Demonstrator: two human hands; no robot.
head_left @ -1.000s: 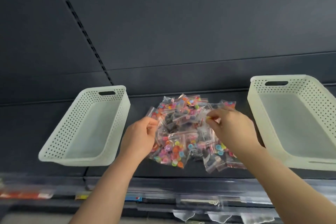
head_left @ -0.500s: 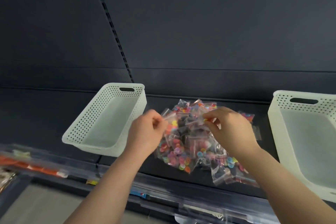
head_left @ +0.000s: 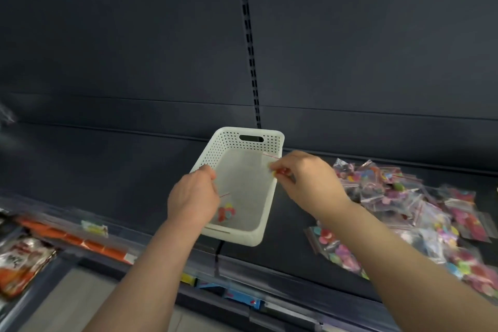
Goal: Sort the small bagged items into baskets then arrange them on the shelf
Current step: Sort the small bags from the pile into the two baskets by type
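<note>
A white perforated basket [head_left: 244, 143] stands on the dark shelf [head_left: 107, 159] at the centre of the head view. My left hand [head_left: 192, 197] hovers over its near left side and pinches a small clear bag [head_left: 225, 209] of coloured pieces that hangs inside the basket. Over the basket's right rim, my right hand [head_left: 307, 178] pinches another small clear bag [head_left: 269, 162] with a red seal strip. The pile of small bagged items [head_left: 409, 205] lies on the shelf to the right of the basket.
The shelf's dark back panel carries a slotted upright [head_left: 249, 43] behind the basket. A clear price rail [head_left: 237, 264] runs along the shelf's front edge. Lower left, orange and red packaged goods [head_left: 21, 264] sit on a lower level.
Both hands have left the pile and moved left over the left basket, each carrying a bag. The view has swung left, and the right basket is out of frame.
</note>
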